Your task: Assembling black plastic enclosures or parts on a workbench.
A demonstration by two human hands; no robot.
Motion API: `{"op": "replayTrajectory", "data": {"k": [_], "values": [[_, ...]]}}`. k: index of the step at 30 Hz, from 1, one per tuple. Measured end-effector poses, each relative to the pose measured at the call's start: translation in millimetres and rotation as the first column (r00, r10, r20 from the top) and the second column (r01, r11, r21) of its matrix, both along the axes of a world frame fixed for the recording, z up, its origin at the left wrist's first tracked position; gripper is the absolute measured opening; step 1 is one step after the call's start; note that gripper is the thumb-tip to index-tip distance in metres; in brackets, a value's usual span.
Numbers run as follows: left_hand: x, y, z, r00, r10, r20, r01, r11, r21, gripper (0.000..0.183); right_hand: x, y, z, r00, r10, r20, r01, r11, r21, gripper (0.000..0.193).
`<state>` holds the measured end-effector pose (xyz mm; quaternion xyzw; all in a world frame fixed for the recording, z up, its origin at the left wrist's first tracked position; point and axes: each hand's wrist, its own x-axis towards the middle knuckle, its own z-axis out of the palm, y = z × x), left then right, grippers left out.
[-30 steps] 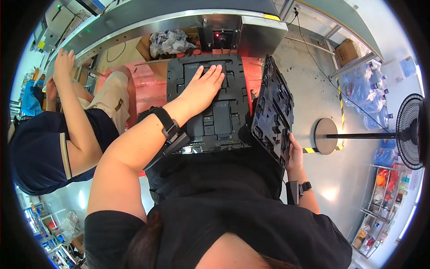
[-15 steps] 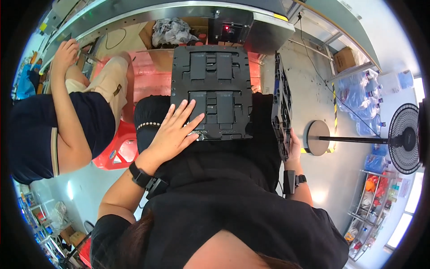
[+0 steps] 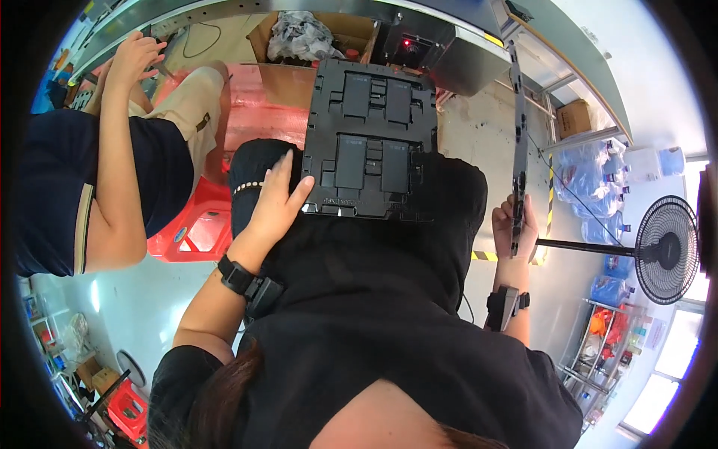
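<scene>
Across my lap lies a black plastic tray [image 3: 374,127] with moulded recesses. Several flat dark rectangular pieces [image 3: 351,162] sit in it in two rows. My left hand [image 3: 275,200] is beside its near left edge, fingers stretched out and thumb at the rim; whether the thumb touches cannot be made out. Off to the right, my right hand [image 3: 517,228] grips the lower end of a second thin black tray [image 3: 520,127], which stands upright and shows almost edge-on. Its broad faces are hidden from this angle.
A person [image 3: 112,187] sits close on my left by a red stool [image 3: 196,224]. Ahead are a metal bench [image 3: 247,31], an open cardboard box [image 3: 288,84] and a metal box with a red light [image 3: 430,49]. A black fan [image 3: 668,249] stands at right, near wrapped water bottles [image 3: 594,176].
My left hand has come off the lap tray's surface to its left side. My right hand has carried the second tray further right and turned it edge-on. The lap tray sits slightly rotated.
</scene>
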<state>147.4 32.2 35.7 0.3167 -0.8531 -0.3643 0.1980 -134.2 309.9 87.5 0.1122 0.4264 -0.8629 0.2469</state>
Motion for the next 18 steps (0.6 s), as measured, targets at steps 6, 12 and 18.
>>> {"op": "replayTrajectory", "data": {"k": [6,12,18], "values": [[3.8,0.4,6.0,0.999,-0.038,0.024,0.034,0.985,0.169,0.058,1.9,1.9,-20.6,0.998,0.066,0.020,-0.067,0.994,0.081,0.021],[-25.9,7.9,43.3,0.923,-0.378,0.076,0.365,0.793,-0.487,0.063,-3.9,4.8,-21.2,0.977,0.096,-0.193,-0.059,0.980,0.191,0.019],[-42.5,3.7,69.7,0.787,-0.555,0.268,0.617,0.716,-0.328,0.064,-3.7,3.0,-13.2,0.982,0.164,-0.097,-0.166,0.986,-0.014,0.029]]}}
